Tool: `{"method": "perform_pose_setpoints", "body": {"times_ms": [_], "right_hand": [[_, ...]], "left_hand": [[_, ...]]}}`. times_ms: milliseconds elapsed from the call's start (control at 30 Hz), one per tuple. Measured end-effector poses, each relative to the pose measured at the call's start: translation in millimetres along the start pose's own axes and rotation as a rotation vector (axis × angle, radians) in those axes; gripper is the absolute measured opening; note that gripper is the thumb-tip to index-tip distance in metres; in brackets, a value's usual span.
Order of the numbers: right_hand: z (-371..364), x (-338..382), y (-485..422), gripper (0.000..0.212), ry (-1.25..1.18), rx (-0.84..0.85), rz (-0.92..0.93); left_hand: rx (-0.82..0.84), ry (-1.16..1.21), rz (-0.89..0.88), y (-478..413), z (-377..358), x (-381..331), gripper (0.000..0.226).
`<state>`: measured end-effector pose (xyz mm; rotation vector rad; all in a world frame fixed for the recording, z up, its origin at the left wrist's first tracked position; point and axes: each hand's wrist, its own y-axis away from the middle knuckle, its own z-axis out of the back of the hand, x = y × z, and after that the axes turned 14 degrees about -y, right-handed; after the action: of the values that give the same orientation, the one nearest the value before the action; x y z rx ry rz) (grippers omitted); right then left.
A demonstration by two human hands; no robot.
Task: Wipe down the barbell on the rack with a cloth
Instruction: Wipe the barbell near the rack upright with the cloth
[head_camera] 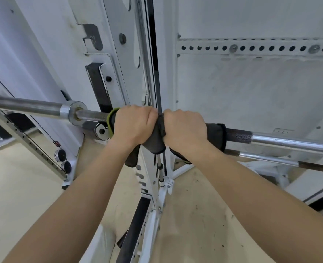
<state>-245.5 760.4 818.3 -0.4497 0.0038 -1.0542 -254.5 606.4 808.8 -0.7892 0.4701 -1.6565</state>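
White rack (119, 54) at 12 o'clock. Left hand (134, 126), right hand (185, 128) clamp cloth (157, 138) round barbell (289, 142). I judge wipe underway; bar toward 3 and 9 o'clock not yet done.

A pale grey wall (251, 88) (crossed by a perforated metal strip (261, 48)) rises behind a beige, scuffed floor (14, 177).

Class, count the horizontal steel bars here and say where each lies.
2. The barbell spans the frame left to right; a thinner bar sits below it on the right. More may be hidden.
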Motion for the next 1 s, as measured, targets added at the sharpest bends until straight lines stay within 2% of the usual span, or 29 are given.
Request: {"method": "perform_pose_setpoints", "body": {"times_ms": [100, 200, 267, 333, 400, 467, 500, 567, 600, 633, 667, 767, 867, 967, 1000], "right_hand": [[6.0, -19.7, 19.0, 0.022, 0.1, -0.021, 0.052], [20.1, -43.7, 40.9, 0.031, 0.15, -0.033, 0.02], [28.5, -52.7, 48.4, 0.036, 0.141, 0.013, -0.023], [33.0, -54.9, 48.0, 0.036, 0.123, 0.029, -0.052], [34.1, -48.4, 40.4, 0.033, 0.063, 0.044, -0.035], [29.3, -35.8, 28.5, 0.029, -0.008, 0.098, 0.062], [25.7, -27.6, 21.5, 0.03, -0.02, 0.118, 0.12], [16.4, -11.0, 6.7, 0.034, -0.01, 0.121, 0.205], [11.1, -2.4, -1.0, 0.035, -0.004, 0.113, 0.239], [5.5, 6.2, -8.9, 0.035, -0.006, 0.107, 0.272], [-0.5, 15.0, -16.7, 0.035, -0.013, 0.104, 0.302], [-12.3, 32.4, -33.3, 0.035, 0.008, 0.082, 0.385], [-13.4, 26.4, -26.5, 0.036, 0.073, 0.044, 0.394], [-1.6, -0.5, -4.4, 0.028, 0.137, 0.053, 0.347], [5.7, -11.3, 4.3, 0.027, 0.147, 0.067, 0.32]], "left_hand": [[0.004, 0.006, 0.047, 3.6, 0.3, -12.8, 0.036], [0.041, 0.013, 0.026, 3.4, 6.1, -49.4, 0.038], [-0.006, 0.038, 0.024, 3.0, 8.6, -72.5, 0.036], [-0.114, 0.169, 0.127, 12.1, 4.7, -80.4, 0.031], [-0.303, 0.363, 0.365, 33.3, -5.0, -82.3, 0.015], [-0.407, 0.602, 0.742, 61.4, -6.2, -93.1, 0.02], [-0.382, 0.813, 0.961, 73.9, -7.9, -99.3, 0.025], [-0.221, 1.371, 1.44, 80.5, -7.3, -99.5, 0.026], [-0.105, 1.681, 1.556, 76.3, -10.8, -92.3, 0.027], [-0.042, 1.911, 1.558, 71.4, -14.9, -81.2, 0.031], [-0.051, 2.072, 1.485, 66.6, -18.6, -68.2, 0.037], [-0.178, 2.327, 1.317, 46.0, -16.5, -44.2, 0.033], [-0.214, 2.42, 1.299, 41.2, -9.3, -58.5, 0.031], [-0.128, 2.34, 1.41, 39.1, -2.6, -95.3, 0.046], [-0.081, 2.384, 1.423, 37.3, -0.1, -106.8, 0.049]]}}
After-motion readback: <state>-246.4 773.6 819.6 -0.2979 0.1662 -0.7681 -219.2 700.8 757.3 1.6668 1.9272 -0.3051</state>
